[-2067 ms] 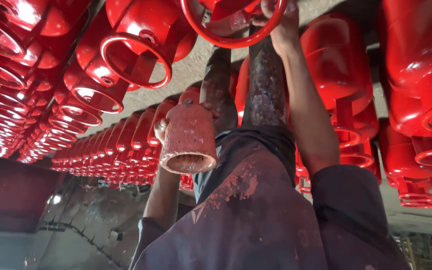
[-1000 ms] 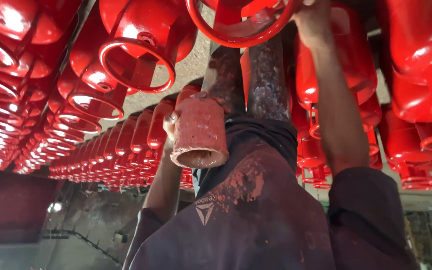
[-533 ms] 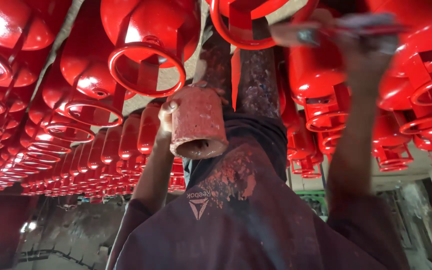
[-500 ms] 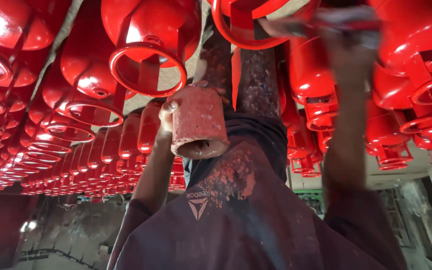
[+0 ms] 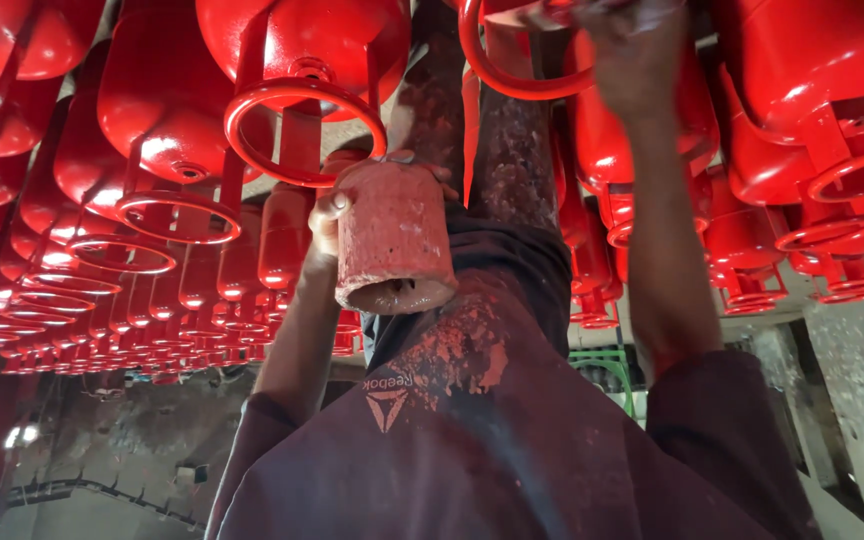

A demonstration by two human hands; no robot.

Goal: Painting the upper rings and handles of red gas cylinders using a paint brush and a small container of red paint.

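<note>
The left hand (image 5: 327,225) is clamped round the rough, paint-crusted red cylindrical tin can (image 5: 392,240), held before the thighs, likely light, stiff and best gripped round its wall, while the right hand (image 5: 637,60) is fisted, its contents blurred, at 1 red gas cylinder's ring collar (image 5: 512,75).

The picture is upside down; the left hand (image 5: 327,225) grips a paint-caked red can (image 5: 392,240); the right hand (image 5: 632,60) meets a red gas cylinder's ring (image 5: 512,75); more red cylinders (image 5: 162,130) stand in rows.
</note>
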